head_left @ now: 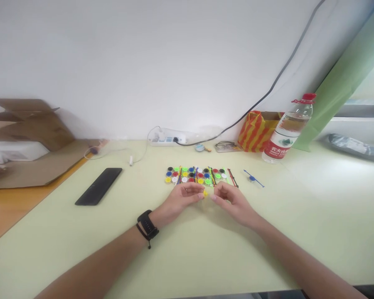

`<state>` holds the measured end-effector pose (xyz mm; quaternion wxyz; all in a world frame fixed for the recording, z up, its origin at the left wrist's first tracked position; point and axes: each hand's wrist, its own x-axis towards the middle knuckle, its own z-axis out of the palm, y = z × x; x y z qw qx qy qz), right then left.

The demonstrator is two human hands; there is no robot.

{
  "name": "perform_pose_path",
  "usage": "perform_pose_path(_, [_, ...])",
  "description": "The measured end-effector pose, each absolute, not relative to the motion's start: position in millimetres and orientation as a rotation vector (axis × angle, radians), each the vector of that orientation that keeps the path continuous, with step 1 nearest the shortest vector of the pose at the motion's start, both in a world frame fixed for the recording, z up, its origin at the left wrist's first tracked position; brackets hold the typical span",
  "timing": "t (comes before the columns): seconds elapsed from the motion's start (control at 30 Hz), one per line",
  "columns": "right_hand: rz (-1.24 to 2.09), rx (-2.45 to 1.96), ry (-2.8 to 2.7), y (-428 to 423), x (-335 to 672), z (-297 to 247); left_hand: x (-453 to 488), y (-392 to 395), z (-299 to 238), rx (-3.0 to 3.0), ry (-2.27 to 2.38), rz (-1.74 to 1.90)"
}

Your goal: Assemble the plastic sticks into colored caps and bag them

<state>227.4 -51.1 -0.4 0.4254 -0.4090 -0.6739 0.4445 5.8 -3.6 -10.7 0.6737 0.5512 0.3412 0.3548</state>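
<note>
My left hand, with a black watch on its wrist, pinches a small yellow plastic piece between thumb and fingertips. Just to the right, my right hand has its thumb and forefinger drawn together close to that piece; what they hold, if anything, is too small to make out. Beyond both hands lie rows of small round pieces in several colours, with thin coloured sticks between them. Off to the right, a blue stick rests across a small blue round piece.
A black phone-like slab lies at left, near an open cardboard box. Against the wall are a white power strip and a cable. A large water bottle stands at back right, beside a red-and-yellow bag.
</note>
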Motion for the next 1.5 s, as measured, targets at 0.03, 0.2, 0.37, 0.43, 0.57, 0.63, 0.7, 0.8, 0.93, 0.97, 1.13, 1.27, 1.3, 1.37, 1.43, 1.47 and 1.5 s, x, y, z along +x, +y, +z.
perform_pose_path(0.03, [1.09, -1.032, -1.666, -50, 226, -3, 6, -4, -10, 1.24, 0.764, 0.795])
perform_pose_path(0.2, [1.059, -1.036, -1.671, -48, 223, -12, 6, -5, -11, 1.255, 0.73, 0.772])
perform_pose_path(0.37, [1.039, -1.046, -1.704, -46, 224, -13, 7, -5, -11, 1.257, 0.706, 0.778])
perform_pose_path(0.43, [1.035, -1.037, -1.708, -47, 225, -12, 7, -6, -10, 1.247, 0.709, 0.785])
perform_pose_path(0.57, [1.038, -1.019, -1.666, -49, 225, -8, 6, -5, -10, 1.22, 0.733, 0.79])
perform_pose_path(0.63, [1.057, -1.021, -1.608, -51, 224, -7, 6, -4, -12, 1.213, 0.738, 0.794])
perform_pose_path(0.7, [1.08, -1.021, -1.546, -52, 222, -6, 6, -3, -13, 1.208, 0.738, 0.796])
perform_pose_path(0.8, [1.104, -1.011, -1.472, -53, 223, -5, 6, -3, -14, 1.206, 0.748, 0.798])
perform_pose_path(0.93, [1.263, -0.962, -1.637, -51, 232, 1, 6, -3, -13, 1.216, 0.766, 0.795])
perform_pose_path(0.97, [1.324, -0.928, -1.697, -50, 234, 2, 6, -3, -13, 1.22, 0.774, 0.793])
perform_pose_path(1.13, [1.374, -0.89, -1.574, -48, 239, 4, 6, -3, -15, 1.228, 0.784, 0.78])
perform_pose_path(1.27, [1.211, -1.026, -1.528, -47, 233, 1, 6, -3, -15, 1.226, 0.765, 0.778])
perform_pose_path(1.3, [1.173, -1.045, -1.567, -47, 231, 0, 6, -3, -15, 1.234, 0.758, 0.778])
perform_pose_path(1.37, [1.127, -1.061, -1.652, -47, 229, -1, 6, -3, -14, 1.255, 0.742, 0.775])
perform_pose_path(1.43, [1.096, -1.06, -1.714, -48, 228, -2, 6, -4, -14, 1.267, 0.728, 0.773])
perform_pose_path(1.47, [1.079, -1.062, -1.734, -49, 228, -2, 6, -4, -13, 1.268, 0.723, 0.774])
perform_pose_path(1.5, [1.058, -1.066, -1.746, -49, 228, -2, 6, -4, -13, 1.265, 0.719, 0.777])
